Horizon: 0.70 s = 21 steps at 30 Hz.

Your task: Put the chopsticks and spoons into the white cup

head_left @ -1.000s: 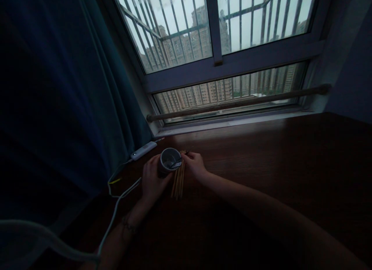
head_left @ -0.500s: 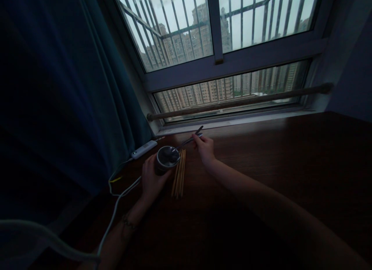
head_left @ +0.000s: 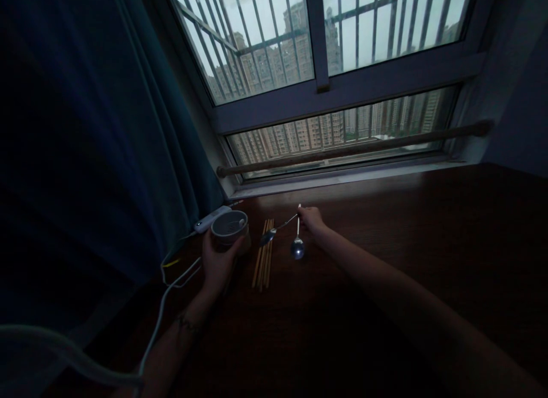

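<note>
My left hand (head_left: pixel 218 264) is wrapped round a grey cup-shaped holder (head_left: pixel 231 226), which leans over so its open mouth faces me. Something small and pale shows inside near its rim. Two metal spoons dangle from my right hand (head_left: pixel 311 218), their handle ends pinched between the fingers. One spoon (head_left: pixel 298 248) hangs straight down with a round, shiny bowl; the other spoon (head_left: pixel 268 236) slants to the left, its bowl over the chopsticks. Several wooden chopsticks (head_left: pixel 262 266) lie side by side on the dark wooden tabletop (head_left: pixel 342 306), between my two hands.
Behind the holder lies a white power strip (head_left: pixel 209 220), with a white cable (head_left: pixel 165 312) running toward me along the left. A blue curtain (head_left: pixel 171 158) hangs at the left. Beyond the table's far edge is a barred window (head_left: pixel 265 44) with a horizontal rail (head_left: pixel 355 151).
The spoons have come out of the holder and moved right, bowls now hanging below my right hand. The holder has shifted slightly left and tipped differently in my left hand.
</note>
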Each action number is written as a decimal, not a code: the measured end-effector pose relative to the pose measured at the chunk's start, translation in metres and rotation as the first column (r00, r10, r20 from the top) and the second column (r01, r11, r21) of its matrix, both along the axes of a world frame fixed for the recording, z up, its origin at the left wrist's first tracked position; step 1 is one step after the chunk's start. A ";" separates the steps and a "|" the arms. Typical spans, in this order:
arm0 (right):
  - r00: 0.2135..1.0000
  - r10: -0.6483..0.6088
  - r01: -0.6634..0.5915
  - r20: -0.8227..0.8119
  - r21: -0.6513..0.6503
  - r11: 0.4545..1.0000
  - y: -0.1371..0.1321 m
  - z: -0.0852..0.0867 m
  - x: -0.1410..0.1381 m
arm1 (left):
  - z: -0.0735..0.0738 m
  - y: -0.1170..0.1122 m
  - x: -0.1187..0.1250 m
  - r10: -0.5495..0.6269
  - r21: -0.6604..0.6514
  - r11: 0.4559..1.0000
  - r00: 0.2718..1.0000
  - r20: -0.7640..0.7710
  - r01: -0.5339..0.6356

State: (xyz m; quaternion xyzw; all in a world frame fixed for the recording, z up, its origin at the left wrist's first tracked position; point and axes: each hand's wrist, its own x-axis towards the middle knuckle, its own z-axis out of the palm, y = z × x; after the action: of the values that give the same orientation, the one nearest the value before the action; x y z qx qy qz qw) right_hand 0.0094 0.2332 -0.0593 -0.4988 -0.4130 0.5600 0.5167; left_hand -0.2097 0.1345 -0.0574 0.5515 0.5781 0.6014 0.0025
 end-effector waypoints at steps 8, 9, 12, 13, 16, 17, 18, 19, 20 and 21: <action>0.951 0.076 -0.085 0.301 0.019 0.996 0.002 -0.031 -0.009 | 0.001 -0.002 0.002 0.010 0.024 1.000 0.999 0.032 -0.011; 0.944 0.075 -0.086 0.322 0.020 0.996 0.003 -0.033 -0.010 | 0.001 -0.002 0.002 0.006 0.026 1.000 1.000 0.030 -0.007; 0.924 0.072 -0.084 0.375 0.016 0.996 0.003 -0.037 -0.011 | 0.000 -0.003 0.002 -0.017 0.028 0.999 1.000 0.010 0.016; 0.917 0.073 -0.084 0.391 0.012 0.996 0.003 -0.038 -0.012 | -0.001 -0.003 0.002 -0.022 0.028 0.999 1.000 -0.001 0.022; 0.897 0.083 -0.084 0.433 -0.016 0.996 0.003 -0.037 -0.011 | -0.002 -0.003 0.000 -0.012 0.025 1.000 0.999 -0.033 0.013; 0.891 0.085 -0.082 0.445 -0.027 0.996 0.003 -0.036 -0.011 | -0.003 -0.003 0.000 -0.005 0.024 1.000 0.999 -0.043 0.006; 0.887 0.088 -0.078 0.453 -0.039 0.996 0.004 -0.036 -0.011 | -0.003 -0.002 -0.001 0.001 0.022 1.000 0.999 -0.053 0.000; 0.885 0.089 -0.075 0.457 -0.050 0.996 0.005 -0.037 -0.011 | -0.004 -0.002 -0.002 0.004 0.020 1.000 0.998 -0.063 -0.003; 0.885 0.092 -0.073 0.456 -0.059 0.996 0.005 -0.037 -0.011 | -0.004 -0.001 -0.003 0.004 0.017 1.000 0.997 -0.072 -0.003; 0.887 0.097 -0.074 0.451 -0.070 0.995 0.006 -0.038 -0.011 | -0.005 -0.001 -0.004 0.003 0.013 1.000 0.997 -0.080 -0.002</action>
State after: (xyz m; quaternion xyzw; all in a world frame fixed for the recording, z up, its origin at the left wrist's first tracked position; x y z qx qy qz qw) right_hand -0.0021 0.2392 -0.0968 -0.6100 -0.5292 0.4608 0.3680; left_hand -0.2141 0.1336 -0.0625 0.5743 0.5745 0.5827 -0.0248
